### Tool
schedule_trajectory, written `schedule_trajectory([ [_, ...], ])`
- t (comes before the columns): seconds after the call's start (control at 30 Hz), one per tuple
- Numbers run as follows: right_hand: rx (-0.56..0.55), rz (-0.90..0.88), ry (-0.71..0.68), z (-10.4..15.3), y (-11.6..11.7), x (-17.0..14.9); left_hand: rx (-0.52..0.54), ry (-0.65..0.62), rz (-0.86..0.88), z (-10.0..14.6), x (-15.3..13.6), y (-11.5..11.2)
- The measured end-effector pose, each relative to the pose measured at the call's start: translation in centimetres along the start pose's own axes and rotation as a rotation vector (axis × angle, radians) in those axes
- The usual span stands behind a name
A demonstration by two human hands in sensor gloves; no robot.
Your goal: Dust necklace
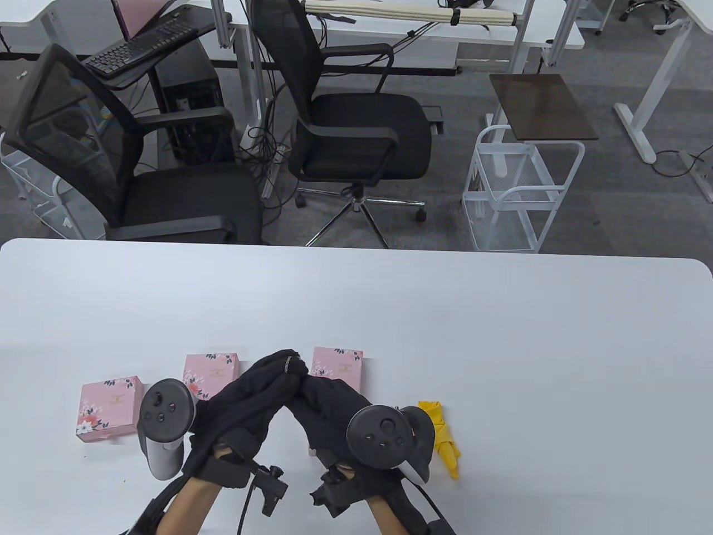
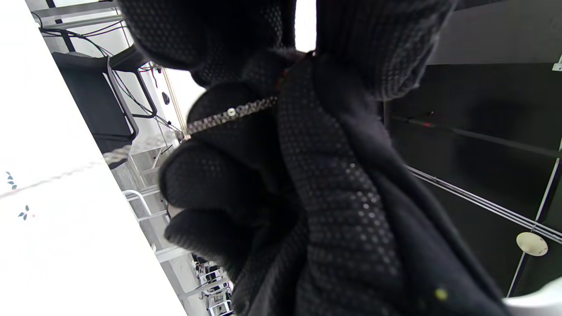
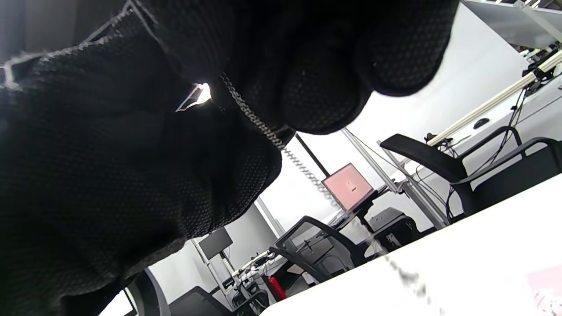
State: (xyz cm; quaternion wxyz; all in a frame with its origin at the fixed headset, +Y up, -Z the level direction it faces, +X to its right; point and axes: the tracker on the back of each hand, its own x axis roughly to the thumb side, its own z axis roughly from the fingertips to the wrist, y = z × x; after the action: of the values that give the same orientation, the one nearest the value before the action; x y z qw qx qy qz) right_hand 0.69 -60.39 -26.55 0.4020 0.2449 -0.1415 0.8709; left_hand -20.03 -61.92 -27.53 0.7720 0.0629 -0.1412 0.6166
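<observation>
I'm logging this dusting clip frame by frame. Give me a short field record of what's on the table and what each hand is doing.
necklace: silver chain, held up between both hands
left hand: fingers curled round the chain
right hand: pinching the chain, fingertips meeting the left hand's
cloth: yellow, lying on the table right of the hands, untouched
boxes: three pink floral, closed
table: white
</observation>
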Motion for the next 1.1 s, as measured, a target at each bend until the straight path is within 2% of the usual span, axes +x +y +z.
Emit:
schedule_trajectory([
  [0.23,0.037,0.017,-0.006,-0.1,0.0,0.1,0.059,0.023,-0.006,-0.1,-0.4,0.8],
  [0.6,0.078,0.034,-0.009,-0.2,0.2,0.1,0.082,0.047,0.004,-0.2,-0.5,1.4],
  [0.8,0.112,0.04,0.002,-0.3,0.8,-0.2,0.1,0.061,0.094,-0.4,-0.8,2.9],
  [0.9,0.13,0.05,0.007,-0.4,1.0,-0.3,0.171,0.023,0.004,-0.2,-0.3,3.8],
  [0.93,0.13,0.049,0.009,-0.4,1.1,-0.4,0.2,-0.006,-0.076,-0.2,0.0,4.0],
  [1.0,0.134,0.048,0.011,-0.4,1.2,-0.4,0.214,-0.03,-0.129,0.0,0.5,4.2],
  [1.1,0.14,0.05,0.015,-0.4,1.3,-0.5,0.237,-0.053,-0.112,0.2,1.0,4.4],
])
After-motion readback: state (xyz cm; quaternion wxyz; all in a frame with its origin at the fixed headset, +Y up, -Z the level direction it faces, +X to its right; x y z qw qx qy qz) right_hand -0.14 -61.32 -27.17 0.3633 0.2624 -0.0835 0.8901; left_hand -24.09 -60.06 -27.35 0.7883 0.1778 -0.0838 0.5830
